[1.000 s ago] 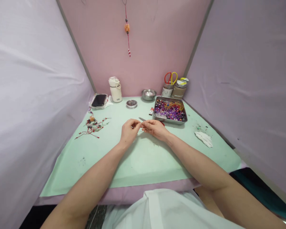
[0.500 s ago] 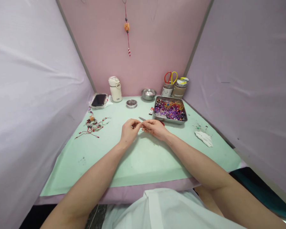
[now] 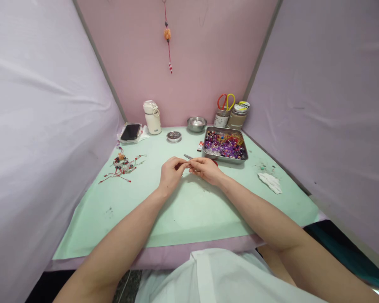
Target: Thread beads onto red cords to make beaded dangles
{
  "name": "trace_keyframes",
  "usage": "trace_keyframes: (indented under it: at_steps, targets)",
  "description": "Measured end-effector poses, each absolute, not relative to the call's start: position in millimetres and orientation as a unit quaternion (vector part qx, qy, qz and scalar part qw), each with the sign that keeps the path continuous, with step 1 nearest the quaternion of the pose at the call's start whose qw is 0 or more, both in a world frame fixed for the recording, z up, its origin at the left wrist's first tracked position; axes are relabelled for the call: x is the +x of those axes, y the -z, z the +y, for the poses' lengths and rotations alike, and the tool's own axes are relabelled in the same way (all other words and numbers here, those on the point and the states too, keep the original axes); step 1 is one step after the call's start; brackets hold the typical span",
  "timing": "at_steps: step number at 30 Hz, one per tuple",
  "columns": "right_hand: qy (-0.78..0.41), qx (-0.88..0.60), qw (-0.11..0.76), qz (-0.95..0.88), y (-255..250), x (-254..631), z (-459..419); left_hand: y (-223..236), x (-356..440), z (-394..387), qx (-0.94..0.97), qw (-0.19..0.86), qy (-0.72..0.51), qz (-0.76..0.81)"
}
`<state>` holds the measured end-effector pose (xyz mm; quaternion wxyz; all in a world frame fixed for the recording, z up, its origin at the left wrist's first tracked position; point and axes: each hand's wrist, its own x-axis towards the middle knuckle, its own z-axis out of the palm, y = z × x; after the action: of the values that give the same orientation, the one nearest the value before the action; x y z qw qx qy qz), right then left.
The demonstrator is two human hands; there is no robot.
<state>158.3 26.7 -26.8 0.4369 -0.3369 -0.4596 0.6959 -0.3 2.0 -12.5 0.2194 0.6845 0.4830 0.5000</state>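
Note:
My left hand (image 3: 173, 170) and my right hand (image 3: 206, 169) meet fingertip to fingertip above the middle of the pale green table. Both are closed in a pinch. Whatever lies between the fingertips is too small and too covered to name. Just beyond the fingers shows the pointed metal tip of a tool (image 3: 187, 156). A bit of red (image 3: 215, 163), perhaps its handle, peeks out behind my right hand. Right of that stands a metal tray (image 3: 229, 160) of purple, dark and clear beads with golden thread. A small red and white tube (image 3: 200, 146) lies beside the tray.
Beaded red-cord strings (image 3: 123, 165) lie on the left. Along the back are a phone (image 3: 131, 132), a white bottle (image 3: 153, 120), a round dish (image 3: 174, 136), a steel bowl (image 3: 196, 124), scissors (image 3: 226, 102) in a holder and a jar (image 3: 238, 115). White gloves (image 3: 270, 182) rest right. A beaded cord (image 3: 167, 34) hangs behind.
Both hands stay pinched together at almost the same place, with only a tiny shift of the fingers. The whole view has moved very slightly.

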Motion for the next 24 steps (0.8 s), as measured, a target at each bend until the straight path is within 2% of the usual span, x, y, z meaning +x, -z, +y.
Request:
trace_keyframes:
  at_steps: [11, 24]
  targets:
    - [-0.696, -0.344, 0.439, -0.452, 25.0, 158.4, 26.6, 17.4, 0.5, 4.9, 0.665, 0.248, -0.501, 0.495]
    - [-0.682, -0.348, 0.436, -0.473, 26.0, 158.6, 25.4, 16.0, -0.1, 3.9, 0.705, 0.205, -0.486, 0.474]
